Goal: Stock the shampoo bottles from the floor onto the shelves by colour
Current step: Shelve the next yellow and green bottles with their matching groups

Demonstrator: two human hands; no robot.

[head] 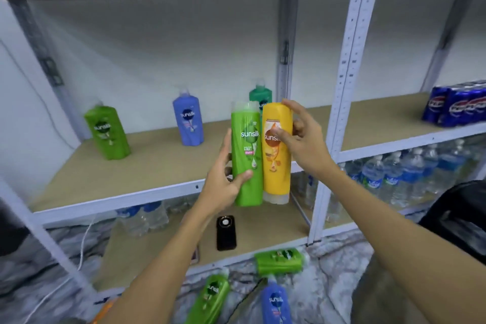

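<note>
1. The left hand (pixel 223 187) grips a green bottle (pixel 246 155); the right hand (pixel 299 137) pinches a yellow bottle (pixel 277 155), both raised before the shelf (pixel 157 166).
2. The yellow bottle, held upside down by a light pinch, could slip and fall.
3. Shelving green away from the green pump bottle (pixel 107 131) would mix colours.
4. Labels read "sunsilk"; the cans (pixel 457 105) look like Pepsi.

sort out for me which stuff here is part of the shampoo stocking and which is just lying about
Job:
green bottle in left hand
yellow bottle in right hand
shelved pump bottles: green, blue, teal
floor bottles: green, green, blue

Lying about:
black phone
water bottles
cola cans
</note>
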